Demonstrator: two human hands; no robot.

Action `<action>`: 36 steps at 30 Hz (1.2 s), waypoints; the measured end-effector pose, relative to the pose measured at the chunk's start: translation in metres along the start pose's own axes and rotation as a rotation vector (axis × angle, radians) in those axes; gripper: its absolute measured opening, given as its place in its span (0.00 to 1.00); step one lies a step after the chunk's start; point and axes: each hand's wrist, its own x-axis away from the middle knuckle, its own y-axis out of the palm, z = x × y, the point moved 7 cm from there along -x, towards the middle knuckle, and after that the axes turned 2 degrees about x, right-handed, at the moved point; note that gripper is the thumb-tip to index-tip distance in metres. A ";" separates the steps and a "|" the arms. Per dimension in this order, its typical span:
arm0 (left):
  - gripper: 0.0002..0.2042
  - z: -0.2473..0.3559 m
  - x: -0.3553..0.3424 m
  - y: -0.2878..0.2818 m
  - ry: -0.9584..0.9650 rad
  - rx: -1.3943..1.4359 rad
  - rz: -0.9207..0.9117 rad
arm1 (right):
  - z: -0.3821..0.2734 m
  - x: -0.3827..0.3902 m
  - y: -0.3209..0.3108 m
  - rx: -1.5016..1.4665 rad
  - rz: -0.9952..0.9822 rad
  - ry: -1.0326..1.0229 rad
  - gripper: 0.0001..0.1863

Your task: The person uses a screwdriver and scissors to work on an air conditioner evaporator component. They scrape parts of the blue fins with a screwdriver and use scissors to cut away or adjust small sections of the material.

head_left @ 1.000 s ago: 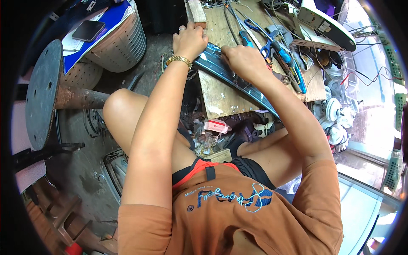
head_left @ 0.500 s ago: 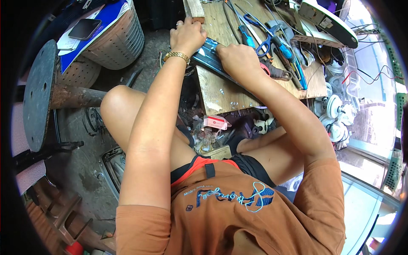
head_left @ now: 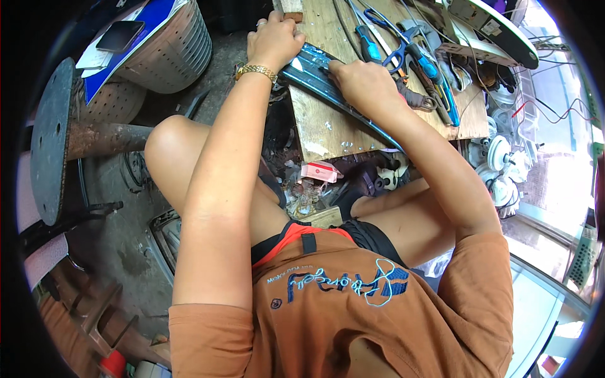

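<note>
A long, dark, shiny panel [head_left: 313,77] lies slantwise along the left edge of the wooden bench, catching bluish light. Over its far end my left hand [head_left: 275,43] is closed, fingers curled; a ring and a gold bracelet [head_left: 257,72] show on that arm. My right hand [head_left: 365,87] is closed in a fist against the panel's upper side. What its fingers hold, if anything, is hidden. Just beyond my left fingertips sits a wood block [head_left: 290,9].
On the bench [head_left: 321,129] lie blue-handled scissors [head_left: 396,58], a screwdriver [head_left: 367,45] and pliers [head_left: 423,66]. A white device [head_left: 491,28] with cables stands at the far right. A perforated basket [head_left: 179,53] carrying a phone [head_left: 121,36] is at left.
My right hand has shifted slightly right along the panel. The panel has tilted a little, showing more of its shiny face. My left hand keeps its place at the far end.
</note>
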 end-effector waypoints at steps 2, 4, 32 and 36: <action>0.19 -0.003 0.000 -0.002 0.002 -0.014 0.012 | 0.008 0.012 0.001 -0.021 -0.048 0.021 0.11; 0.19 -0.004 0.001 -0.001 0.003 0.003 0.003 | 0.013 0.023 0.004 0.000 -0.102 0.056 0.12; 0.16 0.004 0.004 -0.004 0.086 -0.005 0.080 | 0.061 0.108 0.006 0.132 -0.205 0.190 0.11; 0.16 0.001 0.005 -0.008 0.087 -0.031 0.058 | 0.088 0.105 -0.004 -0.088 -0.193 0.224 0.17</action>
